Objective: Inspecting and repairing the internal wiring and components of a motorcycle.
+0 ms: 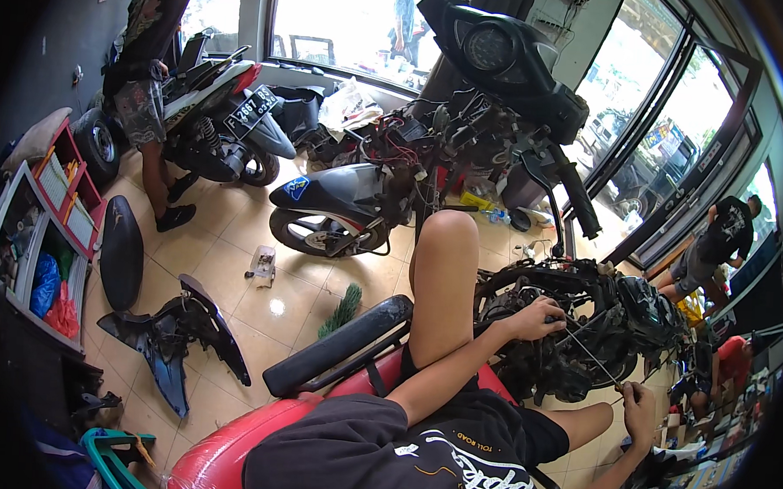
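A stripped motorbike frame with its bare engine (579, 362) stands in front of my knees. My left hand (535, 320) is closed near the upper end of a thin, straight metal rod (593, 358), over the frame's tubes and cables. Lower and to the right, my right hand (638, 414) pinches the rod's other end, its fingers pressed together. The rod slants across the engine between the two hands. What else my left fingers may hold is hidden.
I sit on a red seat (226, 438). A partly dismantled scooter (341, 199) with raised handlebars stands ahead. On the tiled floor lie dark body panels (173, 340), a black seat (122, 255) and a small parts box (262, 267). Other people stand far left and right.
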`<state>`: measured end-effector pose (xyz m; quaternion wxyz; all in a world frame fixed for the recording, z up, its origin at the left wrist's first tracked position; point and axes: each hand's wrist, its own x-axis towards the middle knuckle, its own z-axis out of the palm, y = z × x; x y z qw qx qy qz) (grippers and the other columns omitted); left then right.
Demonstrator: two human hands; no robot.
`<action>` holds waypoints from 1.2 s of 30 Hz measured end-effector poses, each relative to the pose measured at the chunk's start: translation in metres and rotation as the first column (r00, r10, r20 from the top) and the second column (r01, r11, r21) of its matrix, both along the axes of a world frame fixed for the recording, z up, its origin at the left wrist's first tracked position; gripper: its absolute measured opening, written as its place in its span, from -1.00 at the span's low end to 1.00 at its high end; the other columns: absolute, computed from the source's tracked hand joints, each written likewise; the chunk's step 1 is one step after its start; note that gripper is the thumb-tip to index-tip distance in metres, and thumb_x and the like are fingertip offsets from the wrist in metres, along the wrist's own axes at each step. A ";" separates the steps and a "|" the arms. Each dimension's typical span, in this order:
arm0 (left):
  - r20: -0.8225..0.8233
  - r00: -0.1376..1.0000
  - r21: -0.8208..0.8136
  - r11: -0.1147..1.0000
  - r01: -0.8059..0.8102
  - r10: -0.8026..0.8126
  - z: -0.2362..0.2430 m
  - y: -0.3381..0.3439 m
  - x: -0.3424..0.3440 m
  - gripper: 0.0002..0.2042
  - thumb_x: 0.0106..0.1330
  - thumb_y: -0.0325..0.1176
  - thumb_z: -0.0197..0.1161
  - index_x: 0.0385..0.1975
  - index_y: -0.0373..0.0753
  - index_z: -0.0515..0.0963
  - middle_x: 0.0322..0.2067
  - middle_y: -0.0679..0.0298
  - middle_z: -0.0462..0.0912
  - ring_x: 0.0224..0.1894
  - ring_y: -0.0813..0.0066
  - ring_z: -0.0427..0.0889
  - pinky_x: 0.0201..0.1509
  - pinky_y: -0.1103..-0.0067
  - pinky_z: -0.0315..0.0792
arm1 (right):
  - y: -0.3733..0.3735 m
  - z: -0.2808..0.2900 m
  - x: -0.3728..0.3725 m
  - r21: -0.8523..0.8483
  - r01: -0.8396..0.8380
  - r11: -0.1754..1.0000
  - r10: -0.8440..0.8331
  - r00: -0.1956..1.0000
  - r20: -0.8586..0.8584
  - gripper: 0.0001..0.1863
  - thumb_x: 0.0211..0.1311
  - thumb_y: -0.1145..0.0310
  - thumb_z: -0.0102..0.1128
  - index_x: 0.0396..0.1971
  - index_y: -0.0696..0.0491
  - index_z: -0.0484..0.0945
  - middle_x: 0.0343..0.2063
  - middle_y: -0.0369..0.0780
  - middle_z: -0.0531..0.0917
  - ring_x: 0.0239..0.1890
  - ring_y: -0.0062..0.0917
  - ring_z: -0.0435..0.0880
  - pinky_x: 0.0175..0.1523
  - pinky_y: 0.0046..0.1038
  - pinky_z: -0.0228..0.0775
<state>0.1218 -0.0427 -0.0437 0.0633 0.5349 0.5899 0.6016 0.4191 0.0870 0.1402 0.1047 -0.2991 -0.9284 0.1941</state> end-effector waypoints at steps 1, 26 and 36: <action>-0.002 1.000 0.001 1.000 0.001 -0.001 0.000 0.000 0.000 -0.71 0.40 -0.13 0.25 -0.13 -0.24 0.66 -0.05 0.07 0.57 0.18 0.09 0.40 0.35 0.30 0.24 | 0.004 -0.003 0.001 0.001 0.001 1.000 -0.001 1.000 -0.002 -0.62 0.47 0.28 0.05 -0.22 0.36 0.65 -0.37 0.00 0.75 -0.31 -0.40 0.71 -0.11 -0.40 0.48; -0.020 1.000 -0.019 1.000 -0.004 0.004 -0.003 0.001 -0.001 -0.66 0.40 -0.11 0.25 -0.10 -0.27 0.65 -0.01 0.06 0.57 0.19 0.07 0.40 0.36 0.28 0.24 | -0.003 0.000 0.001 -0.042 -0.032 0.999 0.032 0.999 0.007 -0.59 0.48 0.23 0.05 -0.21 0.34 0.65 -0.47 -0.13 0.66 -0.44 -0.54 0.58 -0.27 -0.44 0.39; -0.022 1.000 -0.034 0.999 0.006 -0.007 0.000 -0.001 0.000 -0.69 0.40 -0.13 0.25 -0.11 -0.26 0.66 -0.03 0.07 0.58 0.16 0.09 0.43 0.34 0.28 0.26 | -0.005 0.002 0.001 0.043 -0.040 0.998 0.041 0.999 -0.024 -0.76 0.28 0.40 0.26 -0.24 0.30 0.65 -0.47 -0.07 0.71 -0.45 -0.48 0.64 -0.24 -0.43 0.47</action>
